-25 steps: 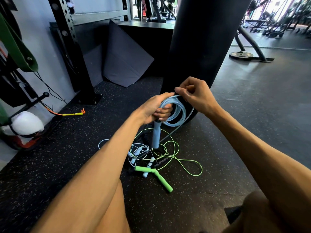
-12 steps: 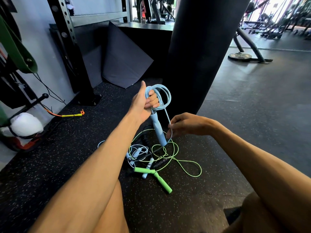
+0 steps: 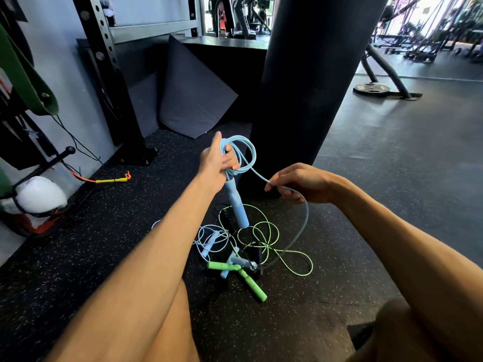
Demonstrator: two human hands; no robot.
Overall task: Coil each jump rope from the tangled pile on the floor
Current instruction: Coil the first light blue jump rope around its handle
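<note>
Gripping coils of the blue jump rope (image 3: 244, 168) in my left hand (image 3: 217, 163) above the tangled pile (image 3: 235, 267), I pinch its trailing cord with my right hand (image 3: 300, 182). It looks light, springy, slick; I'd hold loops near the handle (image 3: 236, 205).
</note>
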